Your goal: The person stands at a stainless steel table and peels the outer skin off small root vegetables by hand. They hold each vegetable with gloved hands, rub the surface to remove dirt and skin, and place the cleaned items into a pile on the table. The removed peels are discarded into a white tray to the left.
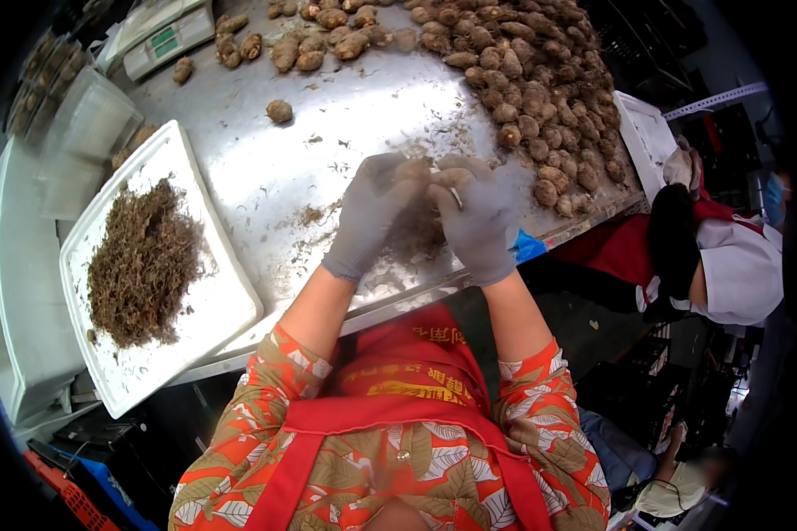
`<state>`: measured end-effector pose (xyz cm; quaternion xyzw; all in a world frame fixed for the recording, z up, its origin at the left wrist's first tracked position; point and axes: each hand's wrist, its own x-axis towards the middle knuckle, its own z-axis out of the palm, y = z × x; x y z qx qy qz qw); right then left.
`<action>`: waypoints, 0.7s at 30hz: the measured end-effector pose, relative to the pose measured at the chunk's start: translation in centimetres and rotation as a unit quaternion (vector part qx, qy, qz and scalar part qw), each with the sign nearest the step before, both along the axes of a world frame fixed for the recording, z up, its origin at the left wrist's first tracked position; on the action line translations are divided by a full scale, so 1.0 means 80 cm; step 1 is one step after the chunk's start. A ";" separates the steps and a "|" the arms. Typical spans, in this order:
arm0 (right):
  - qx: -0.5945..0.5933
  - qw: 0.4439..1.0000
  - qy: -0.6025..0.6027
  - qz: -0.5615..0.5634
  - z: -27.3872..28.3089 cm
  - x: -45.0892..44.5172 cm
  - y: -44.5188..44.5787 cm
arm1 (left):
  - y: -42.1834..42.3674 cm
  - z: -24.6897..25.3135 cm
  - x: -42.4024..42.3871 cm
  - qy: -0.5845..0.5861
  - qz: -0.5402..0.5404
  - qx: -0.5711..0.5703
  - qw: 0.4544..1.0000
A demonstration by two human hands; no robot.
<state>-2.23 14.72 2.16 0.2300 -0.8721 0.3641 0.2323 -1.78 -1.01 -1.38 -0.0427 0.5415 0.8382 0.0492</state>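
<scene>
Both my hands wear grey gloves and meet close together above the front part of a metal table (239, 139). My left hand (372, 216) curls around what looks like a brown taro corm (412, 174), blurred and mostly covered by fingers. My right hand (481, 219) is bent against it from the other side. A small pale piece (456, 197) shows at its fingers; what it is cannot be told. Beneath and between the hands lies a dark heap of fibrous scrapings (418, 235). A single taro corm (279, 111) rests farther back on the metal.
A large taro pile (531, 86) covers the right side; several more corms (332, 40) lie at the back near a scale (166, 46). On the left, a white foam tray (229, 265) bears brown fibres (146, 265). A co-worker (730, 265) is at the right.
</scene>
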 end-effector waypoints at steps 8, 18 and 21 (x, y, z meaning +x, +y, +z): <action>0.101 0.993 0.052 0.025 -0.001 0.001 0.009 | -0.011 0.005 -0.005 -0.003 -0.039 0.189 0.981; -0.133 0.947 -0.289 -0.048 0.001 0.000 0.012 | -0.003 0.012 0.000 -0.019 -0.006 0.175 0.984; -0.196 0.914 -0.350 -0.067 0.022 0.006 -0.007 | -0.001 0.017 0.000 0.003 -0.009 0.174 0.985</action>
